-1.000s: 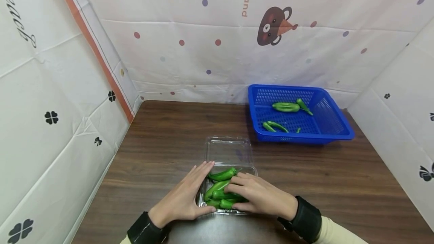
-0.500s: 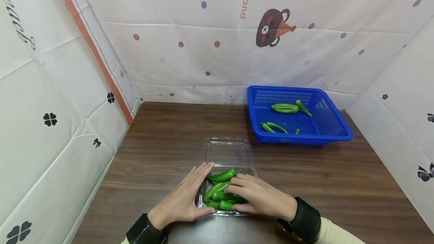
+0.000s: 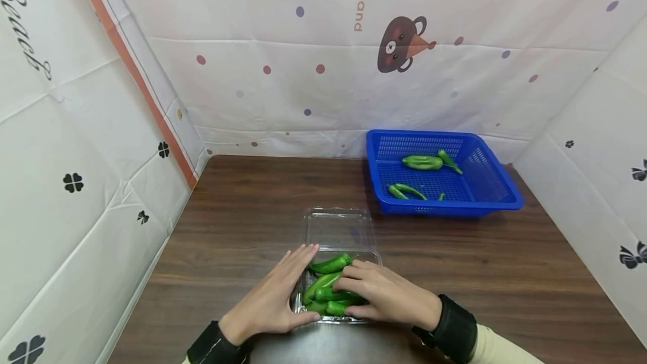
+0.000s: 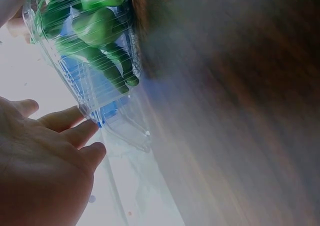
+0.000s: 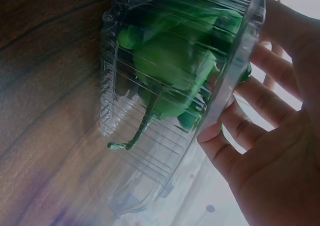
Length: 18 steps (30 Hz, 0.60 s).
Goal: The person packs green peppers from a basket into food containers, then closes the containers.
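A clear plastic clamshell box [image 3: 372, 255] filled with green chili peppers [image 3: 321, 286] sits near the front of the table, its lid [image 3: 337, 226] folded back behind it. My left hand [image 3: 273, 299] lies along the box's left side with straight fingers; in the left wrist view, fingertips [image 4: 91, 127] touch the rim. My right hand [image 3: 388, 295] reaches over the right rim with bent, relaxed fingers resting on the peppers. In the right wrist view, a pepper's stem [image 5: 142, 128] shows through the ribbed wall, while the fingertips are partly hidden behind the rim.
A blue perforated basket [image 3: 495, 184] stands at the back right of the wooden table [image 3: 242, 201], with several green peppers [image 3: 422, 162] inside. White printed sheets [image 3: 283, 94] hang behind and along both sides.
The head view has shifted slightly, so the scene sits a little lower and the basket farther left in it. Both hands keep their places at the box.
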{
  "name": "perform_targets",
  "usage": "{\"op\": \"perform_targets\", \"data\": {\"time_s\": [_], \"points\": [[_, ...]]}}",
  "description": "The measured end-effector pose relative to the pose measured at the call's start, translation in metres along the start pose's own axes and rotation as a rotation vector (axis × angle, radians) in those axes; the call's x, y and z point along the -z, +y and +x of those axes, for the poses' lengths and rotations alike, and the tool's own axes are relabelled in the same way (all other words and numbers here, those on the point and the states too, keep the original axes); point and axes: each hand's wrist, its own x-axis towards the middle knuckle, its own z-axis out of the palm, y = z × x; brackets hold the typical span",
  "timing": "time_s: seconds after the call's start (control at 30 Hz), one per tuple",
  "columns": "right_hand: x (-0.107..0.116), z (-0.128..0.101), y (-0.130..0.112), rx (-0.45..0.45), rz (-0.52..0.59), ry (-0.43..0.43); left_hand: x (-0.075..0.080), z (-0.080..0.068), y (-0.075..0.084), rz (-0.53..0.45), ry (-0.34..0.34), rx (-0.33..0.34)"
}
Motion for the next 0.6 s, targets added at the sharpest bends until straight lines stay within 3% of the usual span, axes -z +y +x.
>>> {"op": "perform_targets", "data": {"time_s": [0.37,0.6], "points": [[0.012,-0.003,0.005,-0.027,-0.011,0.051,0.003,0.012,0.002,-0.012,0.031,-0.024],[0.033,-0.002,0.018,-0.058,-0.04,0.141,0.011,0.027,0.007,0.016,0.023,-0.018]]}}
